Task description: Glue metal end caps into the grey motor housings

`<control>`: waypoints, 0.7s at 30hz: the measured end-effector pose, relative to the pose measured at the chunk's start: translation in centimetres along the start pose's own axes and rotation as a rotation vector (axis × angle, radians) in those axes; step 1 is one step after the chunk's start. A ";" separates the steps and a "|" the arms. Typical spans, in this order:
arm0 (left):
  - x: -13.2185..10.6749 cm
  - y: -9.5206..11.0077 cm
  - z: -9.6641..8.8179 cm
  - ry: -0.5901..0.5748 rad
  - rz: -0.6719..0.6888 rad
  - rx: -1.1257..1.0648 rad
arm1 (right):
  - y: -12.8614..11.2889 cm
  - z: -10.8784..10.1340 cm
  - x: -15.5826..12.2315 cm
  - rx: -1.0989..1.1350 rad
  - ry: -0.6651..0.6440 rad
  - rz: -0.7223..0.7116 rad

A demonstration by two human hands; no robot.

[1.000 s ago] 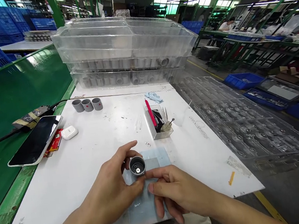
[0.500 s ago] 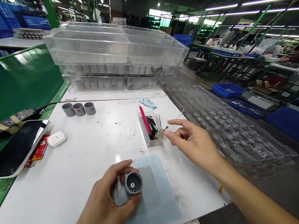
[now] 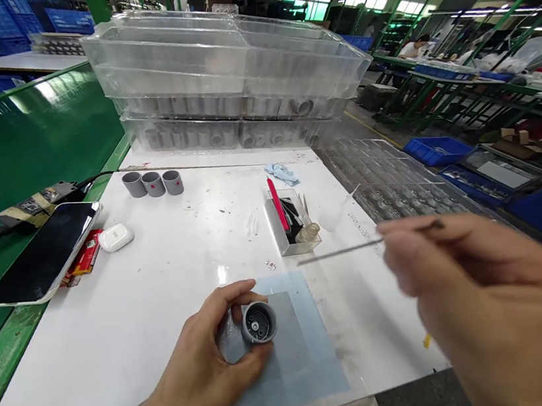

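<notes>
My left hand (image 3: 207, 364) is closed round a small grey cup-shaped part (image 3: 258, 322), open side up, resting on a pale blue mat (image 3: 301, 359) at the table's near edge. My right hand (image 3: 487, 294), large and blurred at the right, pinches a thin metal rod-like tool (image 3: 337, 251) that points left, its tip above the table near a small clear box (image 3: 294, 226). That box holds a red pen (image 3: 276, 205) and small tools.
Three grey cups (image 3: 153, 183) stand at the table's back left. A phone (image 3: 42, 252), a white earbud case (image 3: 116, 237) and a red packet lie at the left edge. Stacked clear trays (image 3: 229, 75) fill the back; a clear compartment tray (image 3: 398, 179) lies right.
My right hand went from beside the grey part to the clear box, took the thin tool out, and has now drawn back toward me. The left hand kept hold of the part.
</notes>
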State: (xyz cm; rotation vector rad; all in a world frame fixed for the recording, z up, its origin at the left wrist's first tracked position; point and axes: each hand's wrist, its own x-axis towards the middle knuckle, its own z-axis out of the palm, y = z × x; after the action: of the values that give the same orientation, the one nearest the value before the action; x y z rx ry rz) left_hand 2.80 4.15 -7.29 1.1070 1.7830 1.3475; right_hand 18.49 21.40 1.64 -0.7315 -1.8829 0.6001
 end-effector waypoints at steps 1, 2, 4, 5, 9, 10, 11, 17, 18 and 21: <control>0.0 -0.1 0.0 0.001 -0.006 -0.010 | -0.4 0.3 -1.0 0.029 -0.100 -0.022; -0.1 -0.1 0.0 0.003 -0.012 -0.021 | -0.6 0.7 -1.8 0.056 -0.196 -0.054; 0.0 -0.2 0.0 0.006 -0.031 -0.052 | -0.7 1.6 -3.2 0.104 -0.347 -0.115; 0.0 -0.3 0.1 0.007 -0.040 -0.071 | -0.6 2.1 -3.6 0.124 -0.390 -0.146; 0.1 -0.5 0.1 0.010 -0.054 -0.111 | 0.1 3.6 -4.3 0.167 -0.450 -0.211; 0.2 -0.4 0.1 0.012 -0.056 -0.108 | 0.3 3.9 -4.3 0.172 -0.456 -0.227; 0.2 -0.4 0.1 0.011 -0.058 -0.107 | 0.5 4.1 -4.3 0.173 -0.464 -0.242; 0.3 0.0 -0.1 -0.010 -0.061 -0.117 | 0.7 4.3 -4.4 0.134 -0.459 -0.289; 0.3 0.1 -0.1 -0.011 -0.054 -0.115 | 0.5 4.1 -4.3 0.128 -0.448 -0.281; 0.3 0.1 -0.1 -0.007 -0.058 -0.097 | 0.1 2.7 -3.9 0.111 -0.396 -0.220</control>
State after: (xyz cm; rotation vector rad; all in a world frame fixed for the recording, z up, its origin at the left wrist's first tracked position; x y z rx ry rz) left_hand 2.57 4.41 -7.14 0.9990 1.7125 1.3786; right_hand 17.31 18.49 -1.90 -0.3407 -2.2345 0.7402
